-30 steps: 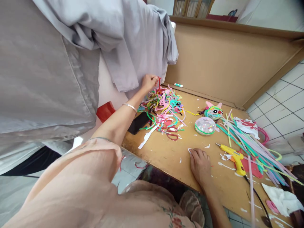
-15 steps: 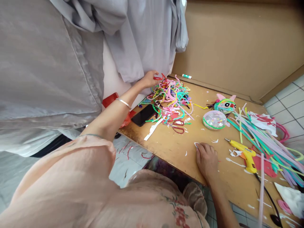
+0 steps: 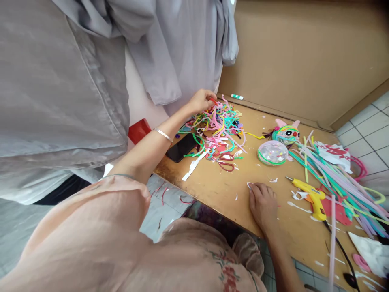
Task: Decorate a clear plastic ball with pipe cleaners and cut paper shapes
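Note:
My left hand point(image 3: 204, 100) reaches to the back left of the table, over a tangled heap of coloured fuzzy stems point(image 3: 223, 119). Its fingers are bent round a red stem point(image 3: 214, 101) at the top of the heap. Near the table's front edge rests my right hand point(image 3: 263, 202), fingers curled, with a small white scrap point(image 3: 249, 185) at its fingertips. Between the hands lie red-handled scissors point(image 3: 226, 162), a strip of white paper point(image 3: 193, 167) and a black phone point(image 3: 181, 147).
A clear bowl point(image 3: 272, 153) stands beside a colourful eared animal figure point(image 3: 285, 133). Farther right are a yellow glue gun point(image 3: 313, 196) with its cord and long pastel stems point(image 3: 343, 178). A glue stick point(image 3: 237, 97) lies by the back panel. Grey cloth point(image 3: 188, 44) hangs at the left.
My left hand has moved slightly right and farther over the heap; the red stem that stuck out from its fingers now shows less. My right hand stays in place.

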The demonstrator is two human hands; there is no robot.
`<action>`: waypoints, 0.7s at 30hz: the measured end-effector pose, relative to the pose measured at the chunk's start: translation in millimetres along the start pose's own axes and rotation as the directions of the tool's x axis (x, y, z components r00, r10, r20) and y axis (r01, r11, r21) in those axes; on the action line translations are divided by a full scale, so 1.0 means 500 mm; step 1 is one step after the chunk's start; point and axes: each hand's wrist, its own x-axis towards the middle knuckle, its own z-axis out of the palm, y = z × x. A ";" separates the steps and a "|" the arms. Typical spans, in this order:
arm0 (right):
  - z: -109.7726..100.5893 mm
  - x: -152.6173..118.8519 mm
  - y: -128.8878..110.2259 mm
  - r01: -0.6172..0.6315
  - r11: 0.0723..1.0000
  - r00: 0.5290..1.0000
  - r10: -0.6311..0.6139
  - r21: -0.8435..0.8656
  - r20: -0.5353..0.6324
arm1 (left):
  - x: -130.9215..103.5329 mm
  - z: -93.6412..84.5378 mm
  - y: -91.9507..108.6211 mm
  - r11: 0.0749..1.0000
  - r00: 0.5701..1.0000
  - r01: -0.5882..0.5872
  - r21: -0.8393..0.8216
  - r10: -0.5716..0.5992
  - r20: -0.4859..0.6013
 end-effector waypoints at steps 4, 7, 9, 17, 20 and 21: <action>0.000 -0.003 0.001 -0.009 1.000 0.999 0.009 0.005 0.031 | -0.009 0.006 0.002 0.996 0.996 0.091 -0.004 -0.091 0.017; 0.003 -0.005 0.003 -0.017 1.000 0.999 0.017 0.006 0.038 | -0.012 0.008 -0.006 0.977 0.977 0.213 -0.023 -0.213 -0.016; 0.004 -0.006 0.004 -0.016 1.000 0.999 0.016 0.002 0.035 | -0.011 0.008 -0.012 0.969 0.969 0.246 -0.015 -0.246 -0.030; 0.001 -0.006 0.004 -0.081 0.988 0.996 0.086 0.132 -0.032 | 0.004 0.006 -0.035 0.931 0.943 0.215 0.295 -0.120 -0.310; -0.009 -0.007 0.007 -0.162 0.955 0.968 0.203 0.248 -0.150 | 0.002 0.023 -0.052 0.870 0.926 0.313 0.380 -0.191 -0.325; -0.013 -0.007 0.008 -0.178 0.945 0.956 0.232 0.273 -0.181 | 0.000 0.031 -0.057 0.855 0.926 0.325 0.405 -0.201 -0.320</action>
